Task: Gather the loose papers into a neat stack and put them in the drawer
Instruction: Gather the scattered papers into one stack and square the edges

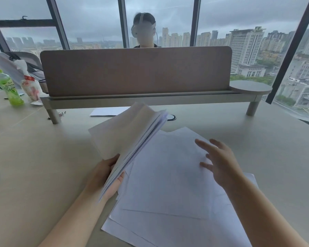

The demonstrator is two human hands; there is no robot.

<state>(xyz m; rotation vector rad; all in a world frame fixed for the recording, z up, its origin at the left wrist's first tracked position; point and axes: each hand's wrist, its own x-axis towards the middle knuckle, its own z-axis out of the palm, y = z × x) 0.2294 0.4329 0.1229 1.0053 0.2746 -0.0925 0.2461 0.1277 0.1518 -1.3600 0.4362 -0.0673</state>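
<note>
My left hand (105,177) grips a bundle of white papers (128,136) by its near edge; the bundle tilts up off the desk and its far ends fan apart. Several loose white sheets (168,193) lie overlapping and askew on the desk in front of me. My right hand (219,163) hovers with fingers spread over the right part of these sheets, holding nothing. One more sheet (107,111) lies flat farther back, under the raised shelf. No drawer is in view.
A raised shelf with a brown divider panel (136,72) crosses the beige desk (43,157). A green bottle (8,88) and a plastic bag (31,88) stand at the far left. A person sits behind the divider. A round cable hole (171,117) sits behind the bundle.
</note>
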